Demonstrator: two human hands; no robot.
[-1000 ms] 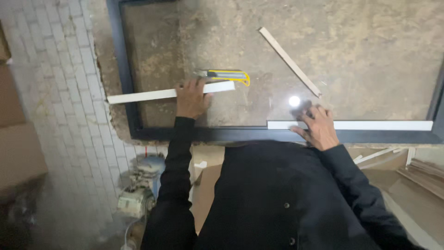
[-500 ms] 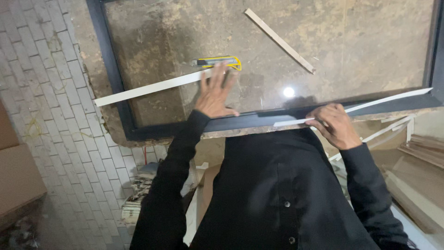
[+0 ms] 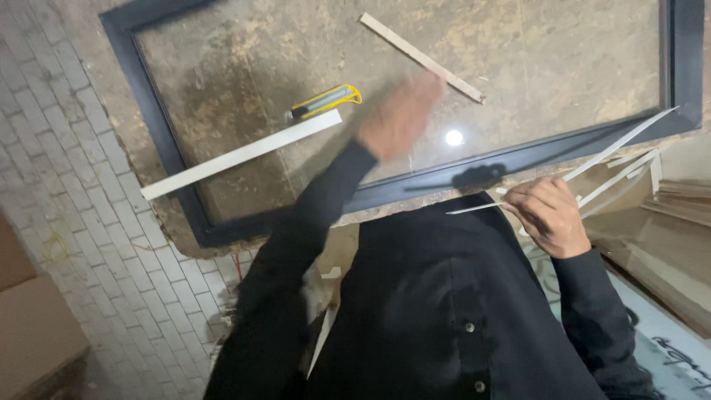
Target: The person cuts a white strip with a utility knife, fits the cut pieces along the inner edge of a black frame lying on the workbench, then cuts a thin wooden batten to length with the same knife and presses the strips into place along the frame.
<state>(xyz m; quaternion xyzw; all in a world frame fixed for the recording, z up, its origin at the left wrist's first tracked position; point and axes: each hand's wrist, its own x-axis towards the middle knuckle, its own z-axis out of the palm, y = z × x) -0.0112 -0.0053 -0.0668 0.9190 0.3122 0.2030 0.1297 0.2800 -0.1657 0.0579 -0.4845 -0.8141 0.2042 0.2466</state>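
Half a second ago the left hand point(image 3: 402, 115) lay flat on the glass just under the yellow utility knife point(image 3: 324, 101); now it is lifted and blurred, off the pane and to the right of the knife, near the lower end of the thin wooden strip point(image 3: 422, 58) that lies aslant across the glass. How far its fingers are spread cannot be told through the blur, and it has hold of nothing. The right hand point(image 3: 546, 215) has drawn in toward the body, and its fingers are pinched around the thin white strip point(image 3: 592, 155), which earlier lay along the lower bar of the dark frame point(image 3: 511, 159) and now rises off it, slanting up toward the frame's right corner. The flat white strip point(image 3: 241, 154) is unchanged, lying across the frame's left bar with one end on the brick paving point(image 3: 74, 215) and the other just under the knife. The glass pane point(image 3: 296, 52) rests in the frame, with a bright spot of light reflected beside the left hand. At the lower left corner stands a plain brown cardboard box point(image 3: 33, 333); its opening is out of sight, so what it holds cannot be told.
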